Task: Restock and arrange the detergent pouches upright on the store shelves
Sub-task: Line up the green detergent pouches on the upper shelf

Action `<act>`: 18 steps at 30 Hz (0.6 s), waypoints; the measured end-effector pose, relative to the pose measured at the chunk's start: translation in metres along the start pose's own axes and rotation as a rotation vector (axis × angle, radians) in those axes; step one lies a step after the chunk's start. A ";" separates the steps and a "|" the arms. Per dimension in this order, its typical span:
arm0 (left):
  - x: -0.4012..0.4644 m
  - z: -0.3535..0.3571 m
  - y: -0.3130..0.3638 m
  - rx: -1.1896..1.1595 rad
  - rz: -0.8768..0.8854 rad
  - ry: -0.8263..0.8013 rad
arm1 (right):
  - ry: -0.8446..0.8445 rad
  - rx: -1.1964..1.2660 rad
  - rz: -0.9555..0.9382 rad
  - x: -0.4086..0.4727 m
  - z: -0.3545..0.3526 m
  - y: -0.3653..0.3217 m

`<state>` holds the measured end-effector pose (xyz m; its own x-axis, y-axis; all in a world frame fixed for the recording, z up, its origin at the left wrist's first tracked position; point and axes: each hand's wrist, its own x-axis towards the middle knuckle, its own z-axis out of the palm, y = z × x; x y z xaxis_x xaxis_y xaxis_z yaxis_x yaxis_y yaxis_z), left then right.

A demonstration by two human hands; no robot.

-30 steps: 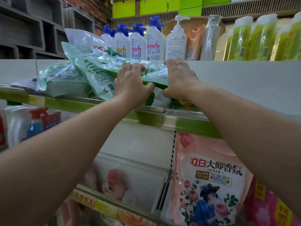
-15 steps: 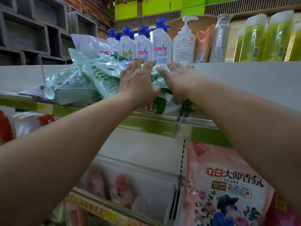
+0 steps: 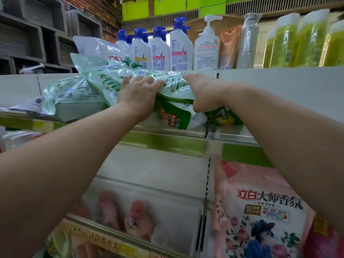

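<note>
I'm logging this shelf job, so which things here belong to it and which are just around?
Job: green detergent pouch under left hand and right hand; slumped pouches; shelf.
Around: shampoo bottles; pump bottle; yellow-green bottles; pink pouch.

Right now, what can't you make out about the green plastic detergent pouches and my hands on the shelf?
Head view only:
- Left hand fingertips: curled over the top light green detergent pouch.
- Right hand fingers: hidden behind its own back.
- Dark green pouch: mostly covered by both.
- Yellow-green bottles: blurred.
</note>
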<state>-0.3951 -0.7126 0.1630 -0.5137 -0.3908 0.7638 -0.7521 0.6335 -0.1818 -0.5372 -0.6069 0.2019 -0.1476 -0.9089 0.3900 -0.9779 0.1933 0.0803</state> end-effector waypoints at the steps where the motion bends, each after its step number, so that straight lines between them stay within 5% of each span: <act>1: 0.000 -0.001 -0.002 -0.006 0.006 0.020 | 0.019 0.026 -0.005 -0.001 0.001 0.001; 8: 0.011 -0.007 -0.012 -0.006 0.016 0.102 | 0.168 0.225 -0.046 -0.001 0.009 -0.004; 18: 0.033 -0.038 0.005 -0.004 0.044 0.286 | 0.484 0.181 0.051 0.013 0.020 -0.009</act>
<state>-0.3997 -0.6971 0.2111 -0.4078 -0.1588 0.8991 -0.7298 0.6484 -0.2165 -0.5332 -0.6281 0.1882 -0.1524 -0.6169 0.7722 -0.9875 0.1274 -0.0930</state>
